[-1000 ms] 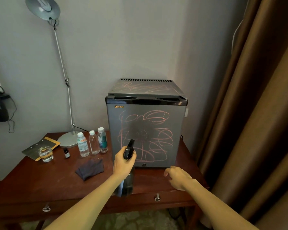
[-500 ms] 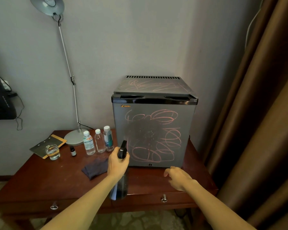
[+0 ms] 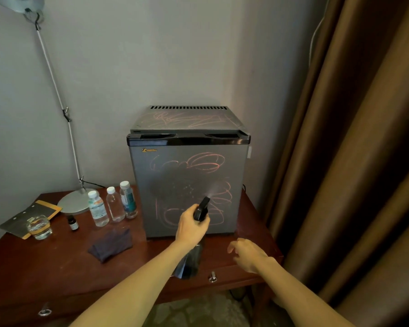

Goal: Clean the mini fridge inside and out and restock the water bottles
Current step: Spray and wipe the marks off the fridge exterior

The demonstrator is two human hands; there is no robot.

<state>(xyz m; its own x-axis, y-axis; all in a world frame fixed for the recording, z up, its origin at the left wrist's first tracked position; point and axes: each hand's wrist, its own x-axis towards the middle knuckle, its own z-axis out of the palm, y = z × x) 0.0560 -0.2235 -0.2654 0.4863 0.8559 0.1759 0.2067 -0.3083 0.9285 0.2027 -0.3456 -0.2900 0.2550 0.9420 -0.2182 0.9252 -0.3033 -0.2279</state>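
A grey mini fridge (image 3: 175,166) with its door closed stands on the wooden desk (image 3: 45,267), pink scribbles covering its door and top. My left hand (image 3: 190,228) grips a dark spray bottle (image 3: 200,208) by the neck, nozzle aimed at the lower right of the door, with a fine mist leaving it. A wet dark patch shows mid-door. My right hand (image 3: 248,253) hovers over the desk's front right, fingers loose, holding nothing. Three water bottles (image 3: 113,204) stand left of the fridge. A folded dark cloth (image 3: 110,243) lies in front of them.
A floor lamp base (image 3: 75,202) sits behind the bottles. A glass of water (image 3: 39,227), a small dark vial (image 3: 72,223) and a black-and-orange folder (image 3: 26,218) lie at the desk's left. Brown curtains (image 3: 352,161) hang close on the right.
My left hand has swung the spray bottle to the right and now sprays the door's lower right. The view has moved in closer. My right hand has barely moved.
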